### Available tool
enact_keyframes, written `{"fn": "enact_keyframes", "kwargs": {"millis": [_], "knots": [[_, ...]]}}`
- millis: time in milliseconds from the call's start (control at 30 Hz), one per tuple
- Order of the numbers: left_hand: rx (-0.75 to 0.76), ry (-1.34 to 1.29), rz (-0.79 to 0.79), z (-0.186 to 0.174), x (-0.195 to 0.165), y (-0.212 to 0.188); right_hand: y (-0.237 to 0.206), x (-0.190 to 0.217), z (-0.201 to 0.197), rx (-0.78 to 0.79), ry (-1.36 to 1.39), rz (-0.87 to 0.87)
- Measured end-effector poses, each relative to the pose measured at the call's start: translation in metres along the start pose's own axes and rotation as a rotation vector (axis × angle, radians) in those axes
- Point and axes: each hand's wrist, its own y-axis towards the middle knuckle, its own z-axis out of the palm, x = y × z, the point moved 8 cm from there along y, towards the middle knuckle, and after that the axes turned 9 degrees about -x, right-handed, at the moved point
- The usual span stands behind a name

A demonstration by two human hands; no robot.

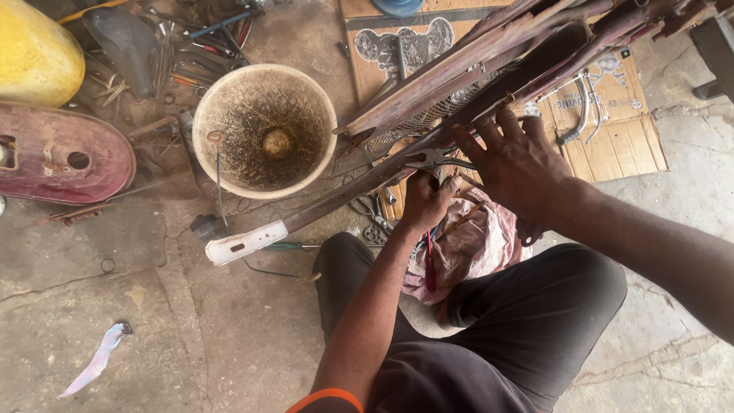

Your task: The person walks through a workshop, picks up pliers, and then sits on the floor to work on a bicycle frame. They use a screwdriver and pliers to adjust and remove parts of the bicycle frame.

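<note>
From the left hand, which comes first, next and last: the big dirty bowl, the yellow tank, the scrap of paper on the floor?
From the left hand, in the head view:
1. Dirty bowl, just to its left.
2. Paper scrap, lower left on the floor.
3. Yellow tank, top left corner.

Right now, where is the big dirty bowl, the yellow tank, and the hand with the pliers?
Bowl (pixel 229 99): head view, on its pale left rim.
Yellow tank (pixel 34 57): head view, on its rounded side.
Left hand (pixel 426 200): head view, on the back of the hand gripping the pliers.
</note>
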Motion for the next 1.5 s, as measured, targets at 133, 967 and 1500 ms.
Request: {"fn": "enact_keyframes", "kwargs": {"millis": [133,967,1500], "knots": [[0.019,-0.044,0.031,0.001,-0.008,-0.002,0.002,-0.004,-0.001,0.108,0.197,0.096],[-0.194,-0.106,0.123,-0.005,-0.007,0.002,0.009,-0.002,0.025,-0.596,0.283,0.209],[-0.074,0.126,0.216,-0.059,-0.095,-0.100,-0.052,0.136,0.072,-0.132,1.847,0.636]]}}
